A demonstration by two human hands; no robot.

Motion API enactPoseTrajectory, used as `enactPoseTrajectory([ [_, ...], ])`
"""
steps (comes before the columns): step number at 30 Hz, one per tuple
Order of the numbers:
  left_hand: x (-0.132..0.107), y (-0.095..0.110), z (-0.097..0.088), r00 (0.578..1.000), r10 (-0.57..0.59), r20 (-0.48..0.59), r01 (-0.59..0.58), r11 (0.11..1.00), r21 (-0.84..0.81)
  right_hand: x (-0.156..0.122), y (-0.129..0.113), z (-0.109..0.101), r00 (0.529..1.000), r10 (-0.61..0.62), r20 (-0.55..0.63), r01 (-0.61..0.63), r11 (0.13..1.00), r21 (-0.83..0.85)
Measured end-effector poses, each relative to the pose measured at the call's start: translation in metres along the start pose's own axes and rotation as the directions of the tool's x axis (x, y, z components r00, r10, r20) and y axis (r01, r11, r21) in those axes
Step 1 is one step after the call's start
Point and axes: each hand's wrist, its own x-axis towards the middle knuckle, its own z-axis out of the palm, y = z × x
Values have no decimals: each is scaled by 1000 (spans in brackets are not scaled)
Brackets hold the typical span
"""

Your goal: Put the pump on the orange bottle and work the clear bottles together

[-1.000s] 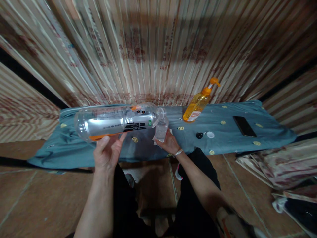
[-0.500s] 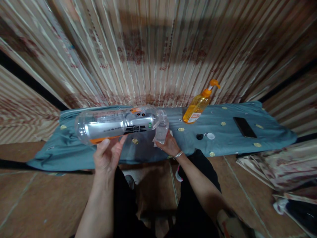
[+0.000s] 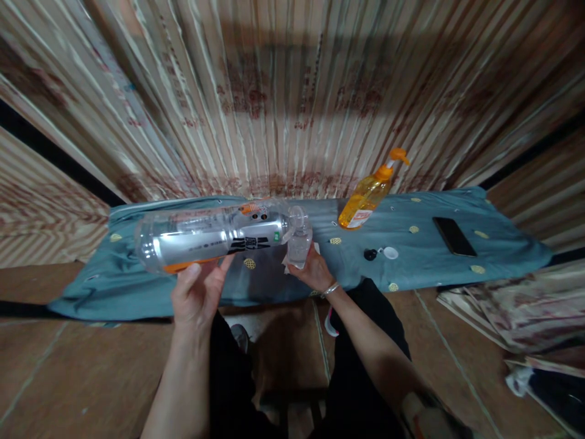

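Note:
My left hand [image 3: 197,294] grips a large clear plastic bottle [image 3: 210,235] with a silver label, held on its side with the mouth pointing right. The mouth meets the top of a small clear bottle [image 3: 299,242], which stands upright in my right hand [image 3: 311,269]. My right hand also holds a bit of white tissue under the small bottle. Both hands are above the near edge of a low surface covered by a blue-grey cloth [image 3: 425,265].
An orange pump bottle [image 3: 368,196] stands at the back of the cloth. A black cap [image 3: 368,254] and a white cap [image 3: 390,252] lie right of my hands. A dark phone [image 3: 453,236] lies further right. Patterned curtain behind; folded fabric [image 3: 512,305] on the floor at right.
The hands and both bottles have barely shifted; the big bottle stays tipped against the small one. The view moved slightly.

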Motion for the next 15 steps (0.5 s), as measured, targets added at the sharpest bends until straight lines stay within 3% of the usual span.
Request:
enactPoseTrajectory([
  [15, 1, 0, 1, 1000, 6, -5, -6, 1000, 4, -1, 0, 0, 1000, 6, -9, -6, 999, -49],
])
